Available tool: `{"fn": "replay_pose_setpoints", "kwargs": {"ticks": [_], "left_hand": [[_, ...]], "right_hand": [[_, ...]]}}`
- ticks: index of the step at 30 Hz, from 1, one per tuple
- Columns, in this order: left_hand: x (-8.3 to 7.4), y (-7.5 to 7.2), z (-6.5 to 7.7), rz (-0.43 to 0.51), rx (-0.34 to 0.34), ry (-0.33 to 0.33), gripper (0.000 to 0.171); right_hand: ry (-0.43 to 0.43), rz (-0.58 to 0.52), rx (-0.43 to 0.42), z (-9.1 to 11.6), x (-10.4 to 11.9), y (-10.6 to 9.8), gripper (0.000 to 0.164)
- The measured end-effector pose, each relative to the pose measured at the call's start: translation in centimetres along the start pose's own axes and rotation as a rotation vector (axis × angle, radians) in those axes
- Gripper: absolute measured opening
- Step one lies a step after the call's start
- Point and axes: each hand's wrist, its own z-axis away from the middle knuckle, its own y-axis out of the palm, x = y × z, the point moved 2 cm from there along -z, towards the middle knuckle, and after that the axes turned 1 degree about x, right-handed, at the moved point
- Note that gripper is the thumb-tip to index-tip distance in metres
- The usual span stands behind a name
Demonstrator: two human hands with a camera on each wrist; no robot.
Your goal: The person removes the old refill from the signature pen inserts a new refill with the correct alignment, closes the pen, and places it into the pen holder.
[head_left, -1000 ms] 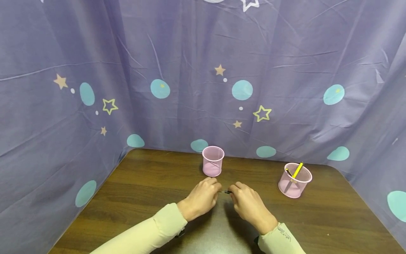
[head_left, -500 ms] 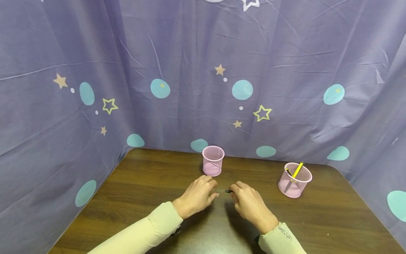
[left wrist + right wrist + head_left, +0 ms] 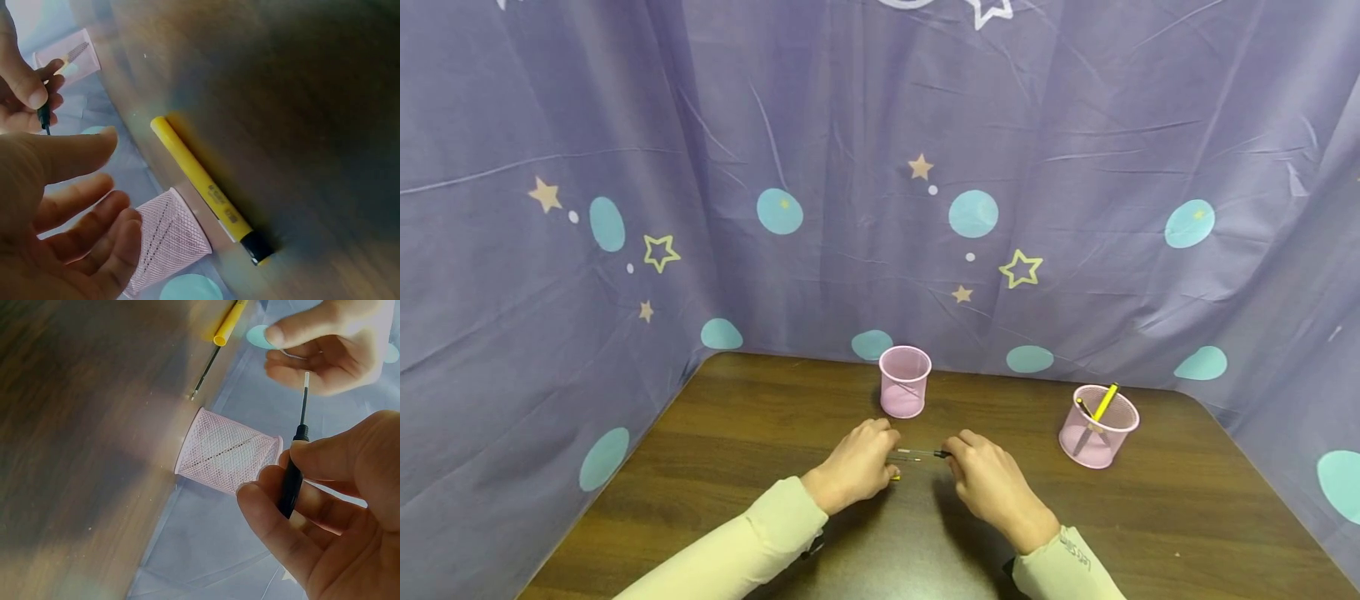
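Wooden table point(image 3: 760, 396); left hand point(image 3: 852, 468), fingers parted, held nothing; right hand point(image 3: 991, 485), narrowed to a pinch; yellow barrel point(image 3: 199, 178) lay on the table near the left hand; black grip point(image 3: 292, 487) sat pinched; thin refill point(image 3: 304, 406) jutted out, probably best kept straight.

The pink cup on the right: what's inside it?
A yellow pen and a dark, yellow-tipped one lean in the cup. Behind the mesh, their lower ends can't be made out.
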Motion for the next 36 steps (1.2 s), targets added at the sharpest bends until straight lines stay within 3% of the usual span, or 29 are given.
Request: {"fn": "replay_pose_setpoints", "kwargs": {"ticks": [7, 36], "left_hand": [[0.7, 0.7, 0.3, 0.005, 0.069, -0.005, 0.019], [1.0, 1.7, 0.9, -0.068, 0.122, -0.035, 0.023]], "right_hand": [[-0.001, 0.007, 0.005, 0.1, 0.1, 0.0, 0.015], [-0.008, 0.012, 0.008, 0.1, 0.1, 0.2, 0.014]]}}
